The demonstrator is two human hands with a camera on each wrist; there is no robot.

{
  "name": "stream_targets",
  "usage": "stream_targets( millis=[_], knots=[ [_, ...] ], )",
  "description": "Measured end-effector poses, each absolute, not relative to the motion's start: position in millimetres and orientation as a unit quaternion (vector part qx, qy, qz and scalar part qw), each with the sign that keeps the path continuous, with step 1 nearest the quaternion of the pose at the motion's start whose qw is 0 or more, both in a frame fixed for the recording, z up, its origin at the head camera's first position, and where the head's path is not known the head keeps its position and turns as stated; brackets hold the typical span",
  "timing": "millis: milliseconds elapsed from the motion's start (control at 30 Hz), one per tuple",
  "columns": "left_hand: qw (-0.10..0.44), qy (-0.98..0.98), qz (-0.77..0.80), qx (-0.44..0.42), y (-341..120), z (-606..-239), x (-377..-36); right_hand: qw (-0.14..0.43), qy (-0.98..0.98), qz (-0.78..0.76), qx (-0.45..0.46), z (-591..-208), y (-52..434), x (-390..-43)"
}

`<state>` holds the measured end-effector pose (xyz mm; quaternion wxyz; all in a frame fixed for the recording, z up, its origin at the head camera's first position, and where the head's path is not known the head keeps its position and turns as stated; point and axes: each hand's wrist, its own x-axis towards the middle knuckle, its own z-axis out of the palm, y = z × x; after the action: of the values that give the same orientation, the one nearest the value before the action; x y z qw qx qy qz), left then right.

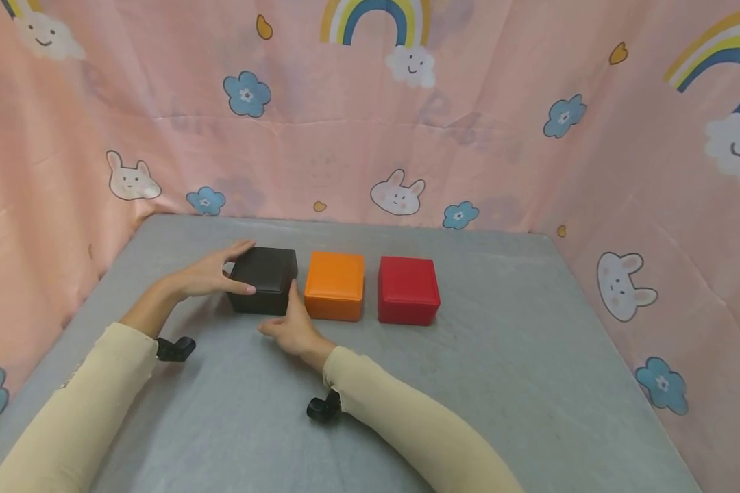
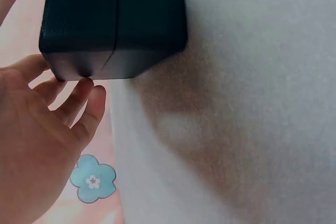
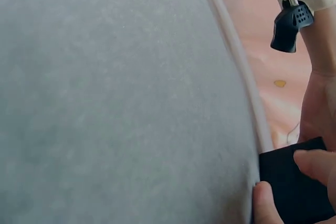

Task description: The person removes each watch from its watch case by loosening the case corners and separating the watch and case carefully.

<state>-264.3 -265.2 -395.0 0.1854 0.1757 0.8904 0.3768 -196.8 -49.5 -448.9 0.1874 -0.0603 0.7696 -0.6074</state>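
Note:
A black box (image 1: 264, 270) with a leather-like surface and a lid seam stands at the left of a row of three. My left hand (image 1: 206, 274) grips it from the left, thumb along the front upper edge and fingers toward the back corner. In the left wrist view, fingertips of the left hand (image 2: 47, 114) touch the side of the black box (image 2: 115, 19). My right hand (image 1: 296, 332) lies at the box's front right, its fingers against the right side and the thumb spread out in front. The black box (image 3: 294, 182) shows partly in the right wrist view.
An orange box (image 1: 335, 284) stands just right of the black one, close to my right fingers. Farther right is a red box (image 1: 408, 289). All stand on a grey cloth-covered table (image 1: 530, 383), with a pink patterned curtain (image 1: 321, 150) behind and at both sides.

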Motion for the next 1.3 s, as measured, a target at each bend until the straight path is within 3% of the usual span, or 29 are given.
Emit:
stream_targets(
  millis=[167, 467, 733, 1300],
  knots=[
    [0.185, 0.896, 0.36, 0.18, -264.7, -398.8, -265.4, 0.161, 0.758, -0.632, -0.031, -452.4, -56.9, -201.7],
    [0.182, 0.893, 0.36, 0.201, -263.8, -404.7, -266.0, 0.167, 0.704, -0.691, -0.009, -458.1, -59.2, -202.8],
    [0.159, 0.898, 0.361, 0.194, -266.1, -406.3, -266.8, 0.128, 0.737, -0.664, -0.011, -461.9, -64.6, -200.8],
    [0.146, 0.902, 0.373, 0.161, -268.6, -402.4, -270.2, 0.121, 0.761, -0.637, 0.014, -453.7, -71.6, -200.1]
  ],
)
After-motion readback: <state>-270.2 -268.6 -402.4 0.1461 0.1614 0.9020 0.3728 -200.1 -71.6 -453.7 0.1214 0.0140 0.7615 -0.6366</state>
